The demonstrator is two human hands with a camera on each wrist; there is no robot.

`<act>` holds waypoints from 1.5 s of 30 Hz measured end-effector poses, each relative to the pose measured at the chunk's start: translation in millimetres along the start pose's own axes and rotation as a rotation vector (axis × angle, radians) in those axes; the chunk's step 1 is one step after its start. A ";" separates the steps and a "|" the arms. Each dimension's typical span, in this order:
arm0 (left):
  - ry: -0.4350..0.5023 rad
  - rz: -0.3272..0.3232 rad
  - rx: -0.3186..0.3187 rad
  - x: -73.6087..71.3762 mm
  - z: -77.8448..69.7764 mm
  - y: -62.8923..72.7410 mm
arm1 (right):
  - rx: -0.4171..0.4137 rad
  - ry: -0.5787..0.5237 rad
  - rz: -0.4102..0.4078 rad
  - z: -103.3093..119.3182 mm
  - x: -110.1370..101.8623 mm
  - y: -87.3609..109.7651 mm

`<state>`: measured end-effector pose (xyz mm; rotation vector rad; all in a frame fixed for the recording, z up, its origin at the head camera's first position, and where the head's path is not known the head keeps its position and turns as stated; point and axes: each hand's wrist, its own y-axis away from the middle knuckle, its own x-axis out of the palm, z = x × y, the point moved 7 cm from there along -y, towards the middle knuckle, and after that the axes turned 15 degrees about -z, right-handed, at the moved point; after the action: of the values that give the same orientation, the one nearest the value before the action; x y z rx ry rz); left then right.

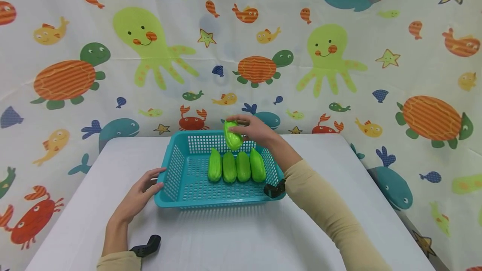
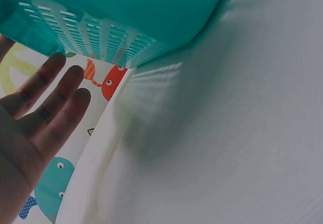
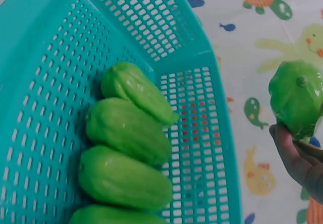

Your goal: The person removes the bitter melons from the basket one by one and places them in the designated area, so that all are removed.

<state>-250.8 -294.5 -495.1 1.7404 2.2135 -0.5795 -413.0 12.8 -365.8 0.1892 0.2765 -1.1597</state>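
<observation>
My right hand [image 1: 254,129] holds a shiny, lumpy green gourd [image 1: 232,136] above the far side of a teal plastic basket [image 1: 196,202]. In the right wrist view the gourd [image 3: 298,98] points its stem end at the camera, with the fingertips [image 3: 285,141] against its lower side. Several similar long green gourds [image 1: 229,167] lie side by side in the basket's right half. Beside the basket's left wall is my left hand [image 1: 141,193], fingers extended and loosely spread, fingertips at the rim. The left wrist view shows this hand [image 2: 35,128] holding nothing; its thumb is hidden there.
The basket stands on a white table [image 1: 226,237] near its far edge. Behind the table hangs a curtain [image 1: 233,24] printed with sea animals. A black wrist device [image 1: 275,189] on my right arm overlaps the basket's near right corner; another device [image 1: 147,246] is on my left wrist.
</observation>
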 end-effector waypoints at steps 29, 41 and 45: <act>0.006 -0.005 0.005 -2.0 -0.2 -0.8 | 0.021 -0.104 -0.187 -69.0 -116.3 32.9; 0.000 -0.006 -0.005 -1.2 -0.5 0.6 | 0.097 0.007 -0.232 -129.6 -141.7 37.6; -0.003 -0.004 -0.012 -0.9 0.0 0.6 | 0.146 0.039 -0.229 -146.1 -143.3 40.1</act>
<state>-250.0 -295.2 -494.8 1.7282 2.2141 -0.5682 -446.4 195.9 -459.9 0.3154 0.2521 -1.4055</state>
